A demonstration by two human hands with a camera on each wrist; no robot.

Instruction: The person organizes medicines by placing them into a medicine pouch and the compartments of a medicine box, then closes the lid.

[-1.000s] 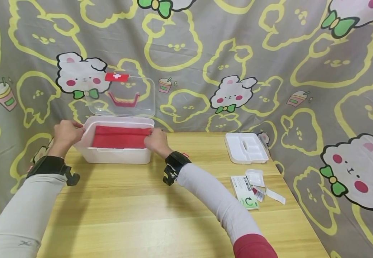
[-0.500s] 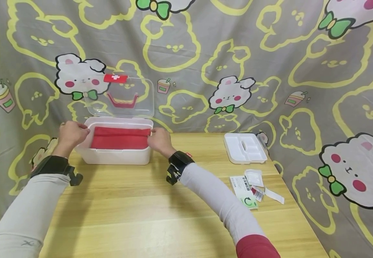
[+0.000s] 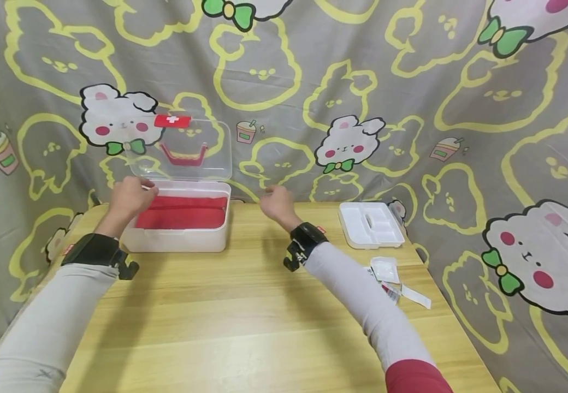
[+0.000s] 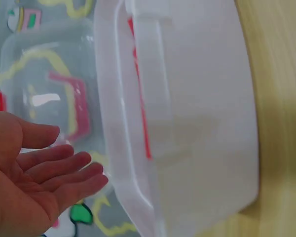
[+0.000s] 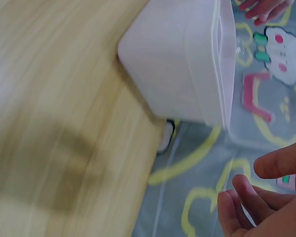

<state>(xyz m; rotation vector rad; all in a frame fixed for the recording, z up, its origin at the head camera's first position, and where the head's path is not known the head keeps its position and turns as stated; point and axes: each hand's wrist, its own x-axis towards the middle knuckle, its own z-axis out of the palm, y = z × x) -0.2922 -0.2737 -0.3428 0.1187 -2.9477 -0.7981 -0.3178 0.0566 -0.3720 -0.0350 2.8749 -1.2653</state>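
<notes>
A white plastic first-aid box (image 3: 176, 242) stands at the back left of the table, its clear lid (image 3: 217, 150) raised behind it. Inside lies a red cloth item (image 3: 181, 219), flat, with a dark line across it. My left hand (image 3: 129, 199) hovers over the box's left end and holds nothing; its fingers (image 4: 71, 170) are spread loosely in the left wrist view. Well to the right of the box, my right hand (image 3: 279, 204) is in the air, its bent fingers (image 5: 256, 200) and thumb apart with nothing between them.
A white compartment tray (image 3: 345, 226) sits at the table's back right. In front of it lie a square clear packet (image 3: 385, 269), a white strip (image 3: 415, 296) and a small red-and-white packet (image 3: 390, 291). A patterned curtain (image 3: 274, 65) hangs behind the table (image 3: 244, 327).
My right hand has let go of the red cloth's right end and moved right, away from the box. My left hand has shifted right, over the box's left end.
</notes>
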